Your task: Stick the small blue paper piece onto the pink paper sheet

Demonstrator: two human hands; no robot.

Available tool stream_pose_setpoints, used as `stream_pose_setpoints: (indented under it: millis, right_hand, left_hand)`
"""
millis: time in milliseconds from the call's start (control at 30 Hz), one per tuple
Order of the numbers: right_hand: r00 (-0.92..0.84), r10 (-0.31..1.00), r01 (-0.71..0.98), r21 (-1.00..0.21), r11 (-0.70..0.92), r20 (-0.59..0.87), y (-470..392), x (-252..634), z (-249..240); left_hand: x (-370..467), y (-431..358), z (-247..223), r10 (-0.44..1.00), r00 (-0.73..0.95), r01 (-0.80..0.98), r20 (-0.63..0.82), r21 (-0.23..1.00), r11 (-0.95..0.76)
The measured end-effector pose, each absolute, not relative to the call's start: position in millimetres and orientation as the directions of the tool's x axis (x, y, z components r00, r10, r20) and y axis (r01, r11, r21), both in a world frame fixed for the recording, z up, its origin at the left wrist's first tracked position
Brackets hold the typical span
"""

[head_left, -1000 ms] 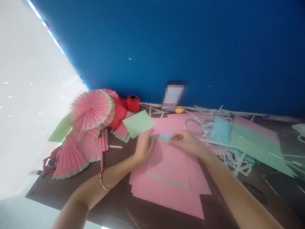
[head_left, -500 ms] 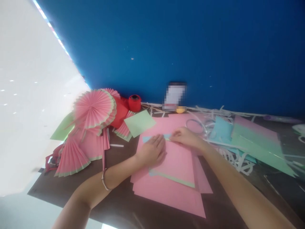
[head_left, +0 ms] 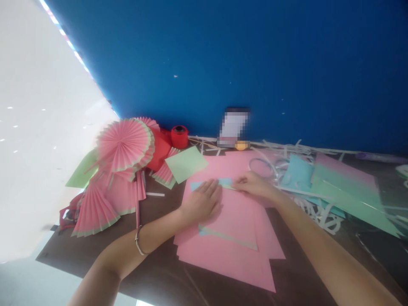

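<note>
A pink paper sheet (head_left: pixel 234 216) lies on a stack of larger pink sheets (head_left: pixel 223 267). Pale green shows along its near edge. At its far edge is a light blue strip (head_left: pixel 225 181) with a little green beside it. My left hand (head_left: pixel 201 202) rests flat on the sheet and strip, fingers stretched out, covering part of both. At the far right corner, my right hand (head_left: pixel 250 185) pinches the paper's edge between thumb and fingers. Exactly which layers it grips is hidden.
Pleated pink paper fans (head_left: pixel 123 142) pile up at left, near a red tape roll (head_left: pixel 179 137). A green sheet (head_left: pixel 187 163) lies behind my left hand. A phone (head_left: pixel 234 127) leans on the blue wall. White paper strips (head_left: pixel 321 219) and a pink-green sheet (head_left: pixel 347 191) are at right.
My right hand has shifted slightly right along the far edge. The top sheet's near right corner has moved a little left, and its green border looks narrower. My left hand stays in place.
</note>
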State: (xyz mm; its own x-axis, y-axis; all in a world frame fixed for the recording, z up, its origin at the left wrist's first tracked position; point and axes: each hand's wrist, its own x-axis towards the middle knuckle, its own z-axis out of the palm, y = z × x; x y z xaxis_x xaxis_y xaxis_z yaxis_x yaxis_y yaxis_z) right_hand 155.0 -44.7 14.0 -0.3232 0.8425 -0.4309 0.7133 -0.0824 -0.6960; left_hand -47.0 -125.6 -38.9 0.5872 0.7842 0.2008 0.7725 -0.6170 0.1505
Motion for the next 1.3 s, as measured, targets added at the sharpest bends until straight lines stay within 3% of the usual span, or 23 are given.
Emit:
stream_pose_setpoints:
  millis: [533,767,933,1167,1300]
  right_hand:
    - [-0.249,0.893,0.785,-0.618,-0.04,-0.374,-52.2,150.6,10.3]
    - [-0.258,0.909,0.789,-0.614,0.003,-0.327,-54.4,152.3,5.4]
    - [-0.272,0.916,0.752,-0.659,0.011,-0.296,-55.9,153.6,3.4]
    - [-0.242,0.911,0.754,-0.656,-0.04,-0.333,-60.0,150.4,18.0]
    - [-0.249,0.896,0.739,-0.67,-0.07,-0.368,-60.8,151.1,27.2]
  left_hand:
    - [-44.8,-124.4,-33.3,0.817,0.547,0.792,0.181,0.203,-0.575]
    - [-18.8,-125.9,-21.5,0.869,0.451,0.866,0.205,0.135,-0.481]
    - [-6.1,-127.7,-29.8,0.82,0.537,0.834,0.197,0.02,-0.551]
    - [-8.1,-128.4,-43.6,0.867,0.454,0.864,0.205,0.136,-0.485]
    - [-7.6,-130.1,-43.2,0.85,0.471,0.849,0.234,0.139,-0.509]
